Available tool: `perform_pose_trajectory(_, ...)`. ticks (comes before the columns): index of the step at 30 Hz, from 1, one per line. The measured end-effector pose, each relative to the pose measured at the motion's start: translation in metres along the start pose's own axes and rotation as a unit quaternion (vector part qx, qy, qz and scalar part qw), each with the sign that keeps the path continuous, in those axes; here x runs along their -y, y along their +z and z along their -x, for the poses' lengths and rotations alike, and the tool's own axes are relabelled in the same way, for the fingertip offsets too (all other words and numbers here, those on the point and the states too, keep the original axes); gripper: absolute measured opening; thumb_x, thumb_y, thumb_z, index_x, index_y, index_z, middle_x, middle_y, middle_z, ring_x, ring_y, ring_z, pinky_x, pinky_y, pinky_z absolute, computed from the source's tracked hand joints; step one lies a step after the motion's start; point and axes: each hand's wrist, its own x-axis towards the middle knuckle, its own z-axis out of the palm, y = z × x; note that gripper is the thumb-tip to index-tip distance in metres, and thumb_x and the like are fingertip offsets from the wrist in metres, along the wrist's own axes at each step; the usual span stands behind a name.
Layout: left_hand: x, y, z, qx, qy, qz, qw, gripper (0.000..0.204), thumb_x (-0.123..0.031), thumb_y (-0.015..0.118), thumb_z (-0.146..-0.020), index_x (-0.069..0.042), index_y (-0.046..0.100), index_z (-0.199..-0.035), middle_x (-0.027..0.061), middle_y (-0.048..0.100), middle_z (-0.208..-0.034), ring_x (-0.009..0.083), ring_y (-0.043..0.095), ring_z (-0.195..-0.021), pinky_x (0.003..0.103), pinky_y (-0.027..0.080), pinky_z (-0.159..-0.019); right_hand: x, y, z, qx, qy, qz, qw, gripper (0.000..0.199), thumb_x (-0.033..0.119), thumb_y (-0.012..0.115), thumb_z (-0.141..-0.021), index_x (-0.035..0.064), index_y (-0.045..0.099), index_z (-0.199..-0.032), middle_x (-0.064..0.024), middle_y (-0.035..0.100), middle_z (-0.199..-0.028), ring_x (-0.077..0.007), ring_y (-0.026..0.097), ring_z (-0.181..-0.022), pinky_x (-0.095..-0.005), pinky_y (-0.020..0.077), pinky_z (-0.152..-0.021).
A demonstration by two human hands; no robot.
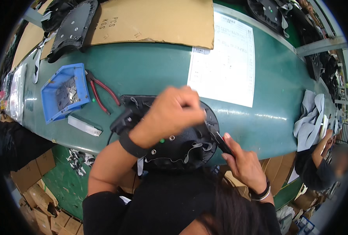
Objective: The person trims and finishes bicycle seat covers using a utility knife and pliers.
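Note:
A black rounded plastic panel (181, 150) with small metal rivets and grey strap loops lies at the near edge of the green table (142, 74). My left hand (174, 113) is above the panel's middle, fingers pinched together on something small at the panel's upper right; what it pinches is hidden. My right hand (242, 164) grips a slim dark tool (221, 141) with a red mark, its tip against the panel's right rim.
A blue bin of metal clips (64, 92), red-handled pliers (101, 92) and a flat metal bar (84, 126) lie left. A white printed sheet (225, 62) and cardboard (150, 21) are behind. Grey cloth (311, 121) and another person (322, 164) are right.

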Motion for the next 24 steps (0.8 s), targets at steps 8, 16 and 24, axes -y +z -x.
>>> perform_pose_trajectory(8, -0.004, -0.035, 0.011, -0.108, 0.122, 0.069, 0.984, 0.030, -0.012, 0.068, -0.075, -0.003, 0.046, -0.057, 0.0023, 0.045, -0.066, 0.0193, 0.043, -0.071, 0.032, 0.032, -0.064, -0.002, 0.019, 0.017, -0.166, -0.056, 0.055, 0.983, 0.060, 0.019, 0.066, -0.086, 0.0173, 0.042, -0.140, -0.0126, 0.059, -0.071, -0.0355, 0.058, -0.058, -0.0428, 0.0443, -0.051)
perform_pose_trajectory(16, -0.034, -0.047, 0.029, -0.016, 0.080, -0.092, 0.992, 0.013, -0.001, 0.066, -0.073, -0.003, 0.054, -0.068, 0.0094, 0.060, -0.091, 0.0217, 0.056, -0.095, 0.033, 0.047, -0.075, -0.010, -0.057, -0.050, -0.061, -0.136, 0.160, 0.976, 0.051, 0.018, 0.064, -0.086, 0.0203, 0.050, -0.135, -0.0108, 0.062, -0.080, -0.0351, 0.057, -0.066, -0.0409, 0.0445, -0.056)
perform_pose_trajectory(24, -0.001, -0.011, -0.001, 0.039, 0.125, -0.395, 0.909, 0.021, -0.012, 0.070, -0.074, -0.004, 0.053, -0.065, 0.0060, 0.043, -0.065, 0.0265, 0.042, -0.067, 0.034, 0.035, -0.059, -0.004, -0.055, -0.063, -0.067, -0.191, 0.185, 0.962, 0.059, 0.013, 0.063, -0.087, 0.0276, 0.043, -0.140, -0.0121, 0.052, -0.069, -0.0340, 0.052, -0.053, -0.0420, 0.0423, -0.048)
